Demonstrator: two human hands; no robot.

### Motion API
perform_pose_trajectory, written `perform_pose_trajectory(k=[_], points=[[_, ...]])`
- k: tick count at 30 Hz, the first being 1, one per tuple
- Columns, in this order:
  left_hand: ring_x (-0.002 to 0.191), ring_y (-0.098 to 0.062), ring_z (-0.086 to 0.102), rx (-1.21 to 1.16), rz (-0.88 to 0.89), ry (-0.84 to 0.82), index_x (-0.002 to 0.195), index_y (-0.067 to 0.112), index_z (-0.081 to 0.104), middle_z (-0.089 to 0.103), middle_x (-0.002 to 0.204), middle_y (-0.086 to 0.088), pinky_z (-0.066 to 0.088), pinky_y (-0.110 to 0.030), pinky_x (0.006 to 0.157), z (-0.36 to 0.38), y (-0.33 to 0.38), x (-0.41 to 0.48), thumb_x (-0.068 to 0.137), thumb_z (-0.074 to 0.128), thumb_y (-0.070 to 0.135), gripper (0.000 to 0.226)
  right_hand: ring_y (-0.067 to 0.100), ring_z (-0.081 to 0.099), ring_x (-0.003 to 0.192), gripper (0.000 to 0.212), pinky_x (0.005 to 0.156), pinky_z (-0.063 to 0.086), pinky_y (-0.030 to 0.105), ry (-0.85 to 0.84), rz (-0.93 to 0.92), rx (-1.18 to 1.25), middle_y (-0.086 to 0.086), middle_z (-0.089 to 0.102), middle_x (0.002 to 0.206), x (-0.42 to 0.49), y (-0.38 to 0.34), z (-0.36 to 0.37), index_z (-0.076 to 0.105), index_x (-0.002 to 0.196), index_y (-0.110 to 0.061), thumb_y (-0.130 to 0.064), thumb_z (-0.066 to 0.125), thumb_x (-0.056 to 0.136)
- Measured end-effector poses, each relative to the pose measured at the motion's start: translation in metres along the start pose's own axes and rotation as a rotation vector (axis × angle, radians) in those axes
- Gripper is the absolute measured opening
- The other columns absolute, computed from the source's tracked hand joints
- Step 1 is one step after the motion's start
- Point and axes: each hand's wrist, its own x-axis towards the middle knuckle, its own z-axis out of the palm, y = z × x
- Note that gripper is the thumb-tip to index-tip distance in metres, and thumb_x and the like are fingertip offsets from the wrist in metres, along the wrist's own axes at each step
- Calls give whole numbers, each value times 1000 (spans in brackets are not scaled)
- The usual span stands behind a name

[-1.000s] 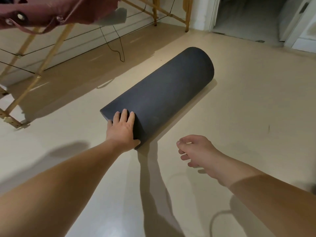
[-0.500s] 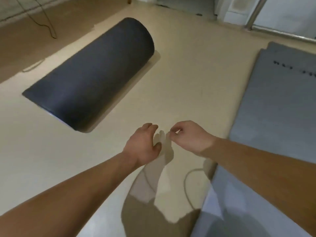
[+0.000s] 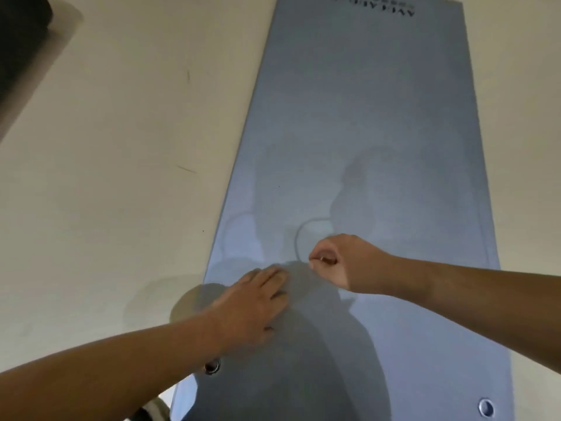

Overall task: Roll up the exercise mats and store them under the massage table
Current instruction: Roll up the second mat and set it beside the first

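One flat blue-grey rectangular foam mat [image 3: 364, 132] lay unrolled on the cream floor [image 3: 121, 147]. Over its near end, the left hand [image 3: 252, 302] was straight-fingered, released; the right hand [image 3: 340, 262] was curled, its grip indeterminable. A rolled black mat [image 3: 21, 41] lay far left.

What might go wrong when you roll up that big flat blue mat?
The open left hand and curled right hand are well in from the near end of the flat blue-grey mat, where its metal eyelets are, so the roll might start crooked. The dark rolled mat lies on the floor and may spring open.
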Motion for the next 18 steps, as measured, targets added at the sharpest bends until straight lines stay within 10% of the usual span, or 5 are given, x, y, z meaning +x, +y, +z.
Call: perform_pose_trajectory(k=[4, 10, 15, 18], points=[[153, -36, -36, 73, 106, -81, 166, 30, -8, -33, 170, -11, -23, -68, 118, 62, 15, -39, 81, 73, 69, 124, 19, 67, 82, 24, 72, 47, 25, -41, 64, 60, -3, 71, 80, -13, 14, 30, 72, 77, -25, -25, 63, 100], [151, -37, -39, 194, 227, -95, 166, 27, -9, -28, 171, -12, -27, -75, 109, 88, 26, -53, 75, 83, 60, 134, 11, 64, 81, 12, 65, 45, 13, -145, 24, 161, -9, 68, 83, -15, -7, 61, 72, 92, -23, -28, 64, 100], [159, -47, 8, 355, 322, -68, 164, 28, 20, 5, 173, -19, 10, -83, 111, 94, 41, -67, 65, 85, 63, 123, 13, 64, 90, 23, 75, 43, 20, -168, 22, 111, -2, 73, 98, -24, -17, 69, 78, 109, -17, -31, 62, 100], [159, -46, -9, 338, 338, -117, 166, 26, 4, -12, 174, -17, 0, -86, 111, 91, 38, -60, 69, 88, 59, 132, 10, 60, 89, 25, 74, 41, 19, -168, 44, 92, 0, 75, 104, -31, -15, 71, 78, 111, -17, -33, 63, 101]])
